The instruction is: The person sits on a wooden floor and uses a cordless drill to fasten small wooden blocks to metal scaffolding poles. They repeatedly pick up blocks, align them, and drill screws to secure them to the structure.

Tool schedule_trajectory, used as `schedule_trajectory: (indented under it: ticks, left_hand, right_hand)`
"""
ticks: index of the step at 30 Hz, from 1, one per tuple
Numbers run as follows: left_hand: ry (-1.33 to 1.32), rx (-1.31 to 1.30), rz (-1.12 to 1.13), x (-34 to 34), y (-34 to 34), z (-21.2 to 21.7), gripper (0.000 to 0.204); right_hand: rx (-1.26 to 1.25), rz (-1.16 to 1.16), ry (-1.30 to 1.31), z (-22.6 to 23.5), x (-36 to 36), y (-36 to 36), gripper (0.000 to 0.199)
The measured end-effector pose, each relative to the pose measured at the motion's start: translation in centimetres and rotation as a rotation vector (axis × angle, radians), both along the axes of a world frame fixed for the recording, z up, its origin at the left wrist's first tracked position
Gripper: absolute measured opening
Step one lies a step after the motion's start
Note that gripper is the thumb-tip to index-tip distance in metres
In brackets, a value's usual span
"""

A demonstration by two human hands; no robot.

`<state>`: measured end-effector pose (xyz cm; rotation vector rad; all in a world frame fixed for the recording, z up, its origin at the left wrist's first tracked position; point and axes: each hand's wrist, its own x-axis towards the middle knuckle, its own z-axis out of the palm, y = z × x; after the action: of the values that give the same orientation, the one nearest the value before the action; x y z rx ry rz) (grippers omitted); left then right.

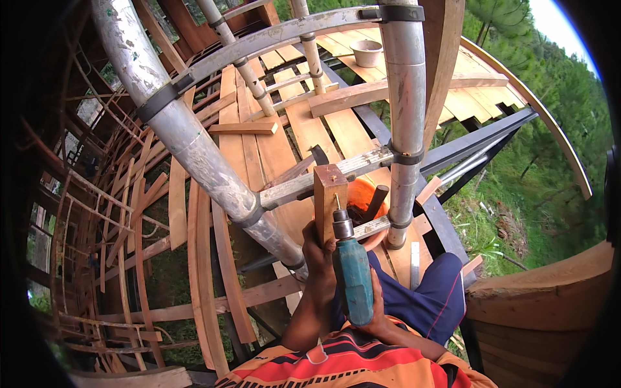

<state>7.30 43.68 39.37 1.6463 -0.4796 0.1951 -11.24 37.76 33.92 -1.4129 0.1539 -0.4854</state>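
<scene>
Both hands are engaged on separate items and sit close to each other. The left hand (317, 255) is clamped around the lower part of a wooden block (328, 210), which stands upright in front of the person's body, raised above the near edge of the plank floor (301, 126). The right hand (376, 304) is wrapped around the rear part of a teal drill (354, 278); the position of the finger on the trigger cannot be told. The drill points away from the person, its bit (337, 202) lined up over the block's near face. Whether the bit has entered the wood cannot be told.

Just beyond the block is an orange bucket (380, 226), with a dark handle (377, 202) sticking up from it. A metal ladder (194, 155) rises over the floor, a rail on either side of the block. A pale bowl (367, 55) stands toward the floor's far edge. A thick beam (356, 97) lies across the planks, nearer than the bowl.
</scene>
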Motion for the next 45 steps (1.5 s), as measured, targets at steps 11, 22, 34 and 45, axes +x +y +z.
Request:
schedule_trajectory:
  ticks: [11,22,34,45]
  left_hand:
    - [-0.030,0.004,0.020,0.1,-1.0,0.4,0.083]
    - [0.084,0.097,0.024,0.4,1.6,-2.6,0.086]
    - [-0.005,0.308,0.110,-1.5,0.4,2.2,0.090]
    - [-0.045,0.353,0.552,-8.9,3.7,6.6,0.083]
  right_hand:
    - [-0.356,0.015,-0.105,-0.8,-0.9,-1.5,0.105]
    - [-0.264,0.330,-0.061,-4.7,-6.3,-4.5,0.068]
    - [0.906,0.615,0.336,-3.2,2.5,-15.7,0.050]
    - [1.002,0.745,0.294,-3.3,14.7,-21.9,0.053]
